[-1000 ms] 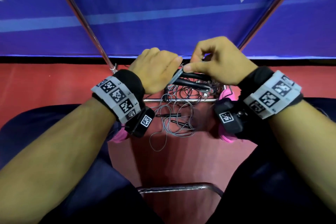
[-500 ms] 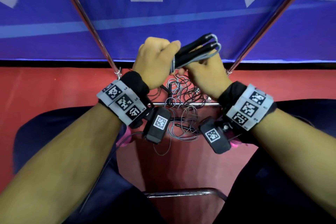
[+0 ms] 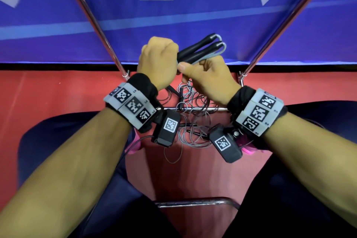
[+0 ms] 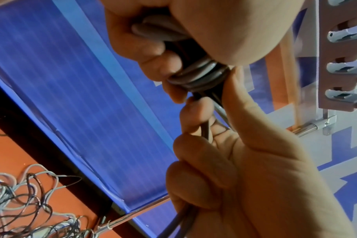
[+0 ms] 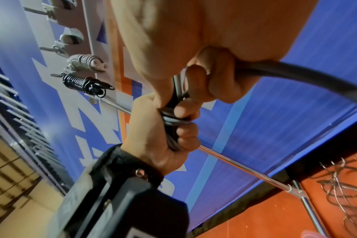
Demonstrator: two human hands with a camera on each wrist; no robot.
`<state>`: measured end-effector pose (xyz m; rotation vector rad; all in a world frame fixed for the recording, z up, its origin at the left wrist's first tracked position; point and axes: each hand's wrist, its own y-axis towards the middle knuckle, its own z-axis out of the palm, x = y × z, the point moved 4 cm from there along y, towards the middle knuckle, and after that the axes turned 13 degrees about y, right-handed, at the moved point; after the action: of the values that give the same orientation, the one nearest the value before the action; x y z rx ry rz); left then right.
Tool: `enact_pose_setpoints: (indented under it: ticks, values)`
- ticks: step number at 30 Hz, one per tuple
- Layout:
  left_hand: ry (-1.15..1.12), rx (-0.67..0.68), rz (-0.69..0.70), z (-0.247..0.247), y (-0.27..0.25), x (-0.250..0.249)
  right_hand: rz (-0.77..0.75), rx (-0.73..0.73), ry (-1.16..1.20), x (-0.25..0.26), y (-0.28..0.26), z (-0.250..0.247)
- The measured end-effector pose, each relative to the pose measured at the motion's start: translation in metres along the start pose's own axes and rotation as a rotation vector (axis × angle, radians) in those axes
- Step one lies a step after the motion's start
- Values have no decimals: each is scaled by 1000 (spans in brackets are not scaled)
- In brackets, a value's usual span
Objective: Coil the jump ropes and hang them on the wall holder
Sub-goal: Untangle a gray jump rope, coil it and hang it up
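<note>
Am gripping paired black handles (image 3: 199, 48) in left hand (image 3: 157, 62), fingers curled tight round them, raised before blue banner (image 3: 173, 15). Right hand (image 3: 208, 79) pinching grey cord (image 4: 196, 75), laying turns round handles. Judging: turns needing tension, lying side by side. Slanting metal rods (image 3: 92, 25) flanking hands. Loose rope tangle (image 3: 191, 121) lying on floor beneath. Wall holder (image 4: 340, 64) showing beyond, some pegs bare.

Left hand (image 5: 153, 138) grips handles (image 5: 174, 97), right hand (image 5: 194, 40) cord (image 5: 296, 72).
</note>
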<state>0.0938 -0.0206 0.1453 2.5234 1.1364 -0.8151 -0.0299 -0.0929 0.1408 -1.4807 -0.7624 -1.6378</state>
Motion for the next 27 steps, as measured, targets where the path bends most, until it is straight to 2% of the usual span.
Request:
enact_pose_setpoints:
  ticks: [5,10,12,17,23,27]
  values:
    - [-63,0,19,-7,-8,-12,73,28,18,3,-4,3]
    - [-43,-3,157,-18,-17,-19,74,3,37,-5,-5,3]
    - [-12,22,169,-17,-20,-18,65,1,52,-10,-6,5]
    - [115,21,148,-13,-25,-19,79,-11,92,-19,-12,12]
    - [56,121,112,-8,-22,-12,124,11,72,-19,-15,13]
    - [41,76,29,-11,-9,-6,151,39,16,-6,-16,16]
